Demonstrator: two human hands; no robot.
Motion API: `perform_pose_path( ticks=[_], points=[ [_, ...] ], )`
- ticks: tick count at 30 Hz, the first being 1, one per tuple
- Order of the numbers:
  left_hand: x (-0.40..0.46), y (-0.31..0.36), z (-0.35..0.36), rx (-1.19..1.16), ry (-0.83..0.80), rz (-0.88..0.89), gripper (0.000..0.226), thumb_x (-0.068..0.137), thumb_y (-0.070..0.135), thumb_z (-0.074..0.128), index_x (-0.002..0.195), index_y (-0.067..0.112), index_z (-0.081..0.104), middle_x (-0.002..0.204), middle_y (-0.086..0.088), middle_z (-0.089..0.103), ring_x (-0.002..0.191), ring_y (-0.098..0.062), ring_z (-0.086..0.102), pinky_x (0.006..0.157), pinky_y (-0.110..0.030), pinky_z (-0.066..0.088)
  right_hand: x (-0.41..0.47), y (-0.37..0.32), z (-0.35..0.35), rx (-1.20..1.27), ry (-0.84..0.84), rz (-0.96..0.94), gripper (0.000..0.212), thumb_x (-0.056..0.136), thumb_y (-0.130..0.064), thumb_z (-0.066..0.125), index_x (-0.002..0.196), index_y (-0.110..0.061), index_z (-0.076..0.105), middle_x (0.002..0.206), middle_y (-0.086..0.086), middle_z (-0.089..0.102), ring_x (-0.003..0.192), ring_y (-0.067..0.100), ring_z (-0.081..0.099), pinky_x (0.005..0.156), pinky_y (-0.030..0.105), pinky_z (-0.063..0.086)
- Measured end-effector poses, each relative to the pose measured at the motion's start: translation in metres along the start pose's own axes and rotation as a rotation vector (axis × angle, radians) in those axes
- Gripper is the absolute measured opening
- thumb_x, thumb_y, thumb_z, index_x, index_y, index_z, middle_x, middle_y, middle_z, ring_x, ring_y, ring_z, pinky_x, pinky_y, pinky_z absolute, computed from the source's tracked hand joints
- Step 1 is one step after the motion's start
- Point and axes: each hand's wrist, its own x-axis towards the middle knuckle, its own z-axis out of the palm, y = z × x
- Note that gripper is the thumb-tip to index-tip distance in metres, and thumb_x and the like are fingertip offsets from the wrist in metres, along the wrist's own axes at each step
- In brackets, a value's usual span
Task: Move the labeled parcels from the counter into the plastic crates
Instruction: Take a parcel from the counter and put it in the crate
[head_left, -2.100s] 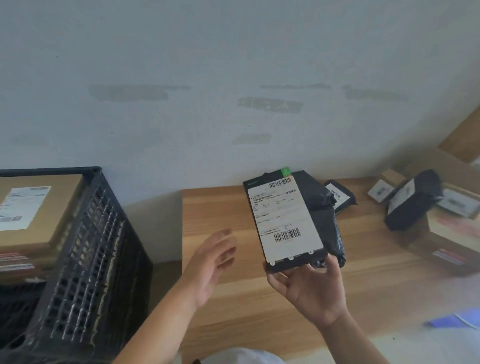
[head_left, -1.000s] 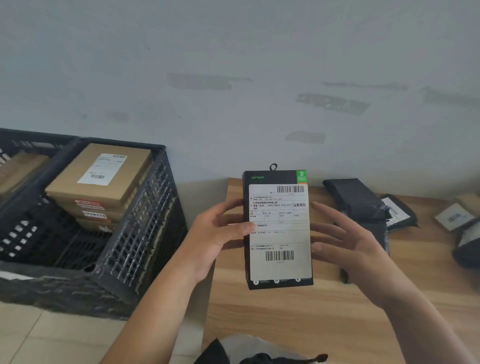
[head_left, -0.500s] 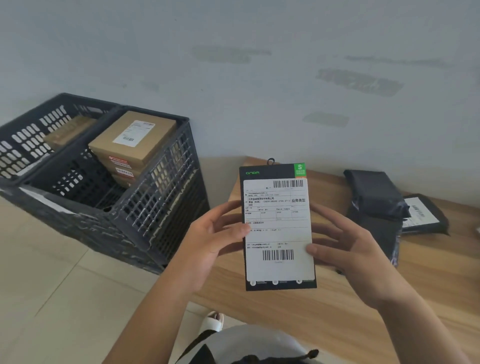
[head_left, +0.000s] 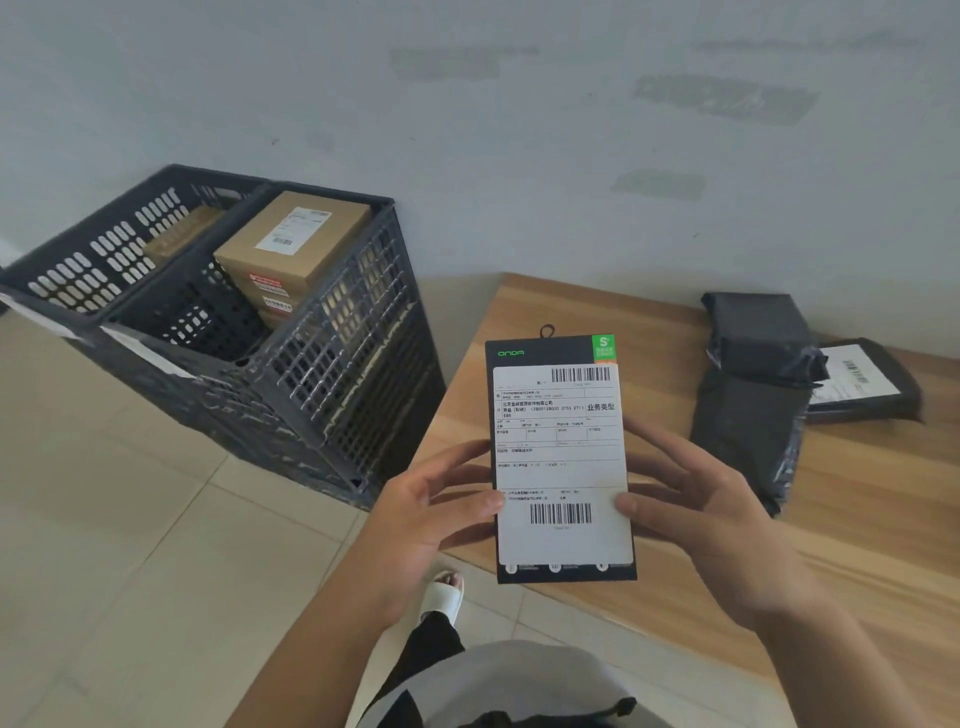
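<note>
While both hands' fingers (head_left: 636, 506) pinch the stiff, light labeled box (head_left: 561, 460) mid-frame, we hold its long edges.

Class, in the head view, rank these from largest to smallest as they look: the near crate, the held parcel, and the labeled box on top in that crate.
1. Near crate
2. Held parcel, though closeness to the camera inflates it
3. Labeled box

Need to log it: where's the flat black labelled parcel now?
Centre of the head view, the flat black parcel is held upright between left hand and right hand, above the counter's left edge.
</note>
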Motion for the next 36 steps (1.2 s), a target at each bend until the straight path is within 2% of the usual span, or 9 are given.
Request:
perform_pose_path(
  ticks=[4,9,13,16,22,25,29,31,36],
  points=[
    [-0.011,-0.009,0.003,-0.012,0.013,-0.007,0.054,0.086,0.031,0.079,0.138,0.029,0.065,0.123,-0.006,0.075,0.119,-0.025,0.070,0.095,-0.040,0.061,-0.011,0.002,0.001,-0.002,0.005,0.012,0.067,0.072,-0.017,0.081,0.130,-0.048,0.069,0.123,0.002,0.076,0.107,0.028,0.076,0.082,0.033,0.063],
    [-0.026,-0.017,-0.004,-0.090,0.053,-0.031,0.047,0.086,0.025,0.081,0.131,0.031,0.070,0.123,-0.009,0.075,0.115,-0.028,0.072,0.088,-0.035,0.062,-0.017,0.009,0.014,-0.017,0.002,0.014,0.065,0.076,-0.008,0.078,0.128,-0.046,0.071,0.123,0.003,0.076,0.104,0.030,0.076,0.090,0.047,0.062],
    [-0.044,-0.023,-0.013,-0.094,0.167,-0.060,0.045,0.083,0.026,0.086,0.123,0.039,0.071,0.116,-0.002,0.077,0.108,-0.021,0.075,0.080,-0.030,0.063,-0.012,0.012,0.026,-0.043,-0.070,0.014,0.063,0.072,-0.016,0.078,0.127,-0.047,0.071,0.125,-0.003,0.075,0.104,0.027,0.077,0.090,0.037,0.062],
    [-0.065,-0.027,-0.029,-0.107,0.265,-0.060,0.041,0.085,0.022,0.085,0.118,0.043,0.074,0.114,0.000,0.077,0.105,-0.018,0.075,0.077,-0.028,0.063,0.003,0.014,0.047,-0.041,-0.149,0.021,0.063,0.072,-0.015,0.079,0.126,-0.047,0.072,0.125,-0.004,0.075,0.104,0.027,0.077,0.089,0.034,0.063],
    [-0.113,-0.020,-0.078,-0.170,0.476,-0.002,0.044,0.080,0.019,0.088,0.119,0.035,0.077,0.117,-0.003,0.078,0.104,-0.022,0.076,0.078,-0.031,0.063,0.030,0.017,0.121,-0.058,-0.339,0.020,0.065,0.082,0.005,0.073,0.123,-0.045,0.074,0.122,-0.003,0.076,0.103,0.026,0.076,0.079,0.025,0.060],
    [-0.131,-0.020,-0.107,-0.191,0.528,0.008,0.049,0.072,0.022,0.086,0.121,0.027,0.076,0.118,-0.005,0.078,0.105,-0.026,0.076,0.082,-0.036,0.064,0.037,0.021,0.159,-0.083,-0.411,0.006,0.068,0.086,0.009,0.070,0.124,-0.048,0.073,0.124,-0.006,0.075,0.107,0.023,0.075,0.081,0.029,0.061],
    [-0.149,-0.027,-0.156,-0.233,0.572,0.010,0.042,0.083,0.004,0.082,0.123,0.016,0.076,0.121,-0.011,0.076,0.108,-0.031,0.075,0.084,-0.037,0.063,0.048,0.031,0.215,-0.085,-0.447,0.005,0.069,0.087,0.014,0.067,0.125,-0.043,0.073,0.123,-0.002,0.075,0.107,0.023,0.075,0.080,0.025,0.060],
    [-0.156,-0.029,-0.184,-0.251,0.593,0.014,0.043,0.081,0.005,0.083,0.122,0.015,0.075,0.121,-0.011,0.076,0.109,-0.031,0.074,0.085,-0.039,0.063,0.055,0.035,0.245,-0.103,-0.460,0.022,0.069,0.087,0.016,0.065,0.125,-0.041,0.074,0.123,-0.002,0.076,0.108,0.022,0.075,0.080,0.024,0.060],
    [-0.179,-0.029,-0.261,-0.351,0.638,0.058,0.051,0.069,0.006,0.089,0.118,0.013,0.077,0.118,-0.013,0.076,0.106,-0.031,0.075,0.081,-0.035,0.063,0.078,0.034,0.333,-0.183,-0.488,0.068,0.069,0.088,0.013,0.066,0.126,-0.045,0.072,0.126,-0.001,0.075,0.114,0.024,0.073,0.088,0.038,0.061]
  ],
)
